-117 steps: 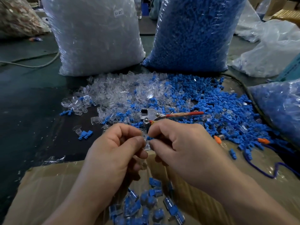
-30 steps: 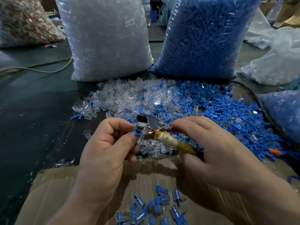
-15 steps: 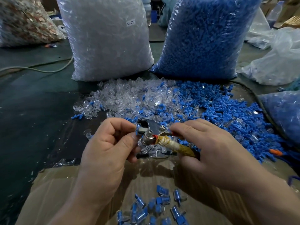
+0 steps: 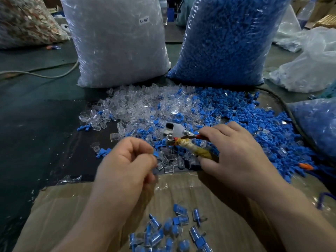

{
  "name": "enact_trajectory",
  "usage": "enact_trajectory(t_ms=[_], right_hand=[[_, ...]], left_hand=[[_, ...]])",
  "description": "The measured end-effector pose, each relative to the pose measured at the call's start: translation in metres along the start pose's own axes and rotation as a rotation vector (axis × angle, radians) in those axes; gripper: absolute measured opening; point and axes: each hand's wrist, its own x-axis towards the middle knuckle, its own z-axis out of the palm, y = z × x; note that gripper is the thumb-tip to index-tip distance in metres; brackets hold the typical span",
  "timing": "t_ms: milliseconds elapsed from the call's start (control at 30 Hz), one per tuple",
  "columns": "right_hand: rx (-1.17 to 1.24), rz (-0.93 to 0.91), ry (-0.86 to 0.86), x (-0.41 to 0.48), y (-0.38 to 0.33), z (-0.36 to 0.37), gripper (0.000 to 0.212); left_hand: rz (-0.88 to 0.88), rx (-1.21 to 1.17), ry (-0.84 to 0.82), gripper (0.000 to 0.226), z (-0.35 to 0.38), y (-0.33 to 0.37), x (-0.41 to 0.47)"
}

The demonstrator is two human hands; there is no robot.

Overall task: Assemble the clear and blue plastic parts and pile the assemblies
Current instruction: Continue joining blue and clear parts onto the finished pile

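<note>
So the left hand [image 4: 127, 166] is curled up, pinching a small blue part [image 4: 156, 154] (bit blurry). The right hand [image 4: 238, 157] grips the metal hand tool [image 4: 174, 132] by its wrapped handle. Loose clear parts [image 4: 141, 106] sit at 12 o'clock, blue parts [image 4: 263, 124] at 2, and assemblies [image 4: 169, 231] are piled on cardboard [image 4: 227, 190] at 6.

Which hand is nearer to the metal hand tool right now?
Right. The right hand grips the metal hand tool by its wrapped handle; the left hand is apart from it, below and left of its head, pinching a small blue part.
</note>
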Motion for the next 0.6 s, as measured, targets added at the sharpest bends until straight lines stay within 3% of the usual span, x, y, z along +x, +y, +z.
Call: enact_trajectory(t_ms=[200, 300, 367, 467, 600], right_hand=[[0.003, 0.027, 0.003, 0.005, -0.001, 0.000, 0.064], [0.056, -0.015, 0.138, -0.002, -0.014, -0.006, 0.050], [0.114, -0.096, 0.142, -0.009, -0.032, -0.008, 0.039], [0.152, -0.200, 0.064, -0.016, -0.047, -0.006, 0.032], [0.171, -0.199, 0.024, -0.017, -0.048, -0.008, 0.036]], left_hand=[[-0.055, 0.065, 0.007, 0.018, 0.009, 0.004, -0.003], [-0.041, 0.103, -0.011, 0.015, 0.012, 0.006, -0.006], [-0.017, 0.102, -0.029, 0.018, 0.014, 0.008, -0.010], [0.105, 0.205, -0.066, 0.018, 0.016, 0.010, -0.017], [0.282, 0.272, -0.052, 0.014, 0.013, 0.015, -0.021]])
